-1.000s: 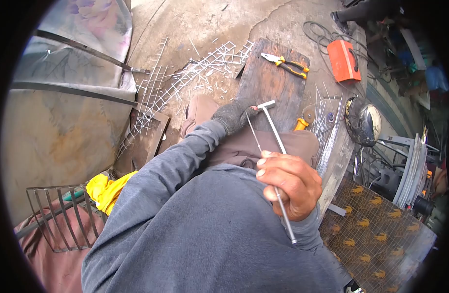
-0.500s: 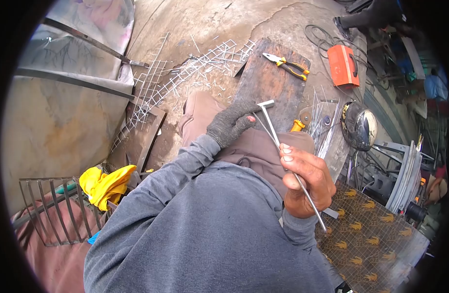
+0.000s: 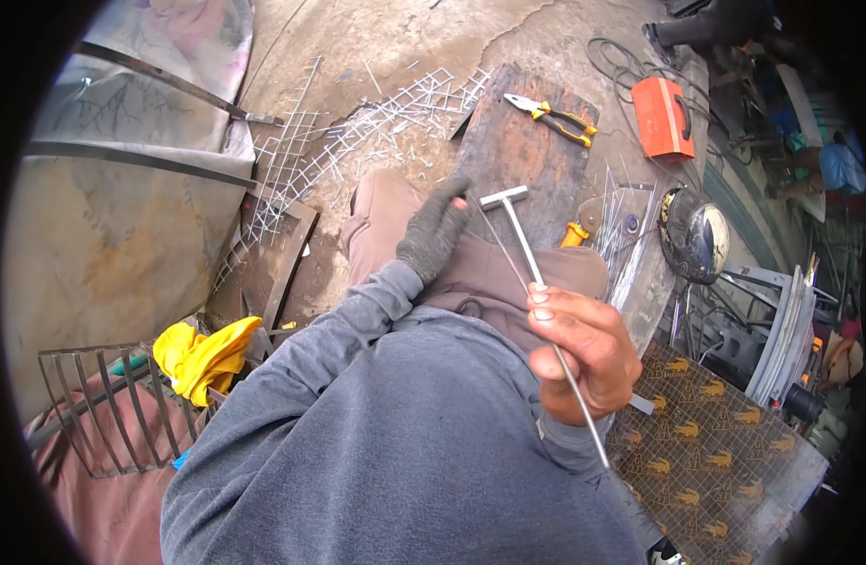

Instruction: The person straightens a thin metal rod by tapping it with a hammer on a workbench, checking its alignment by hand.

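Reads as a metalworking yard; pliers point(image 3: 549, 114) at the board's point(image 3: 522, 155) far edge; wire mesh offcuts point(image 3: 395, 118) over concrete point(image 3: 376, 38); orange welder point(image 3: 661, 118) nearby.

The silver rod point(image 3: 521, 247) was long and thin, with a short bar across its top. It slanted in the right hand point(image 3: 579, 353). A thinner wire point(image 3: 505, 250) ran just beside it.

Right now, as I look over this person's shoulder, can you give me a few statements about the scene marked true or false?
1. The right hand grips a T-headed metal rod. True.
2. The left hand is bare. False: it wears a dark knitted glove.
3. The pliers lie on the wooden board. True.
4. The pliers have blue handles. False: they are yellow.
5. The orange box sits on the person's lap. False: it lies on the concrete beside the board.
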The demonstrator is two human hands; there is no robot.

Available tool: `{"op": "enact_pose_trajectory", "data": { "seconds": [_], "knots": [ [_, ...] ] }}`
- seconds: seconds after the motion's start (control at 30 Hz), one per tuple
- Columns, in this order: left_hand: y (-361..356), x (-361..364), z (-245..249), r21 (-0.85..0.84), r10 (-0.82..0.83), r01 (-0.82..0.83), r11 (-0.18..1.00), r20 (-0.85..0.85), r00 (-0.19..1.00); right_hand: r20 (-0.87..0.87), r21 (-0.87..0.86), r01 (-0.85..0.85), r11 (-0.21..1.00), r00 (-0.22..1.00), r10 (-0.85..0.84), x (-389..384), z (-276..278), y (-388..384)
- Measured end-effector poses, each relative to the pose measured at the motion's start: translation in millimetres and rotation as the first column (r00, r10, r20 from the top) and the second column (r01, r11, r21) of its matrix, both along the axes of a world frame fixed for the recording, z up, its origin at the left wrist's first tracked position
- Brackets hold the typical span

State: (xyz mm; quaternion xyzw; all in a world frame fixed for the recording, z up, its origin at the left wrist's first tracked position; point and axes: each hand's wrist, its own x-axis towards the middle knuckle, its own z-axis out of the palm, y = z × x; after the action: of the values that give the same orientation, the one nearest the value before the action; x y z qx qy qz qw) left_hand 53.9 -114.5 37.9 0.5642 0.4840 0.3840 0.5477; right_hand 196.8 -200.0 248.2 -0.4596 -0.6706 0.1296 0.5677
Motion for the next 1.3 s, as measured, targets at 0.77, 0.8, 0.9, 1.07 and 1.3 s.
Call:
{"op": "enact_pose_trajectory", "data": {
  "seconds": [0.77,0.8,0.9,1.07,1.3],
  "knots": [
    [86.4,-44.7,-70.1,-0.884,0.663,0.031,0.467,0.374,0.649,0.0,-0.05,-0.362,0.931,0.932,0.363,-17.4,-12.2,-24.7],
    [87.5,-48.4,-78.5,-0.874,0.639,0.066,0.482,0.401,0.657,0.028,-0.043,-0.37,0.928,0.928,0.371,-19.3,-13.2,-24.8],
    [88.2,-49.3,-86.3,-0.868,0.634,0.021,0.495,0.378,0.674,0.06,-0.011,-0.377,0.926,0.924,0.377,-25.0,-18.1,-26.2],
    [92.2,-61.4,-113.7,-0.828,0.578,-0.006,0.561,0.387,0.718,0.101,-0.041,-0.407,0.913,0.907,0.409,-29.8,-13.2,-25.7],
    [99.2,-73.1,-147.0,-0.709,0.267,0.219,0.67,0.506,0.82,0.112,-0.048,-0.417,0.908,0.901,0.42,-38.5,-14.9,-25.9]
  ]
}}
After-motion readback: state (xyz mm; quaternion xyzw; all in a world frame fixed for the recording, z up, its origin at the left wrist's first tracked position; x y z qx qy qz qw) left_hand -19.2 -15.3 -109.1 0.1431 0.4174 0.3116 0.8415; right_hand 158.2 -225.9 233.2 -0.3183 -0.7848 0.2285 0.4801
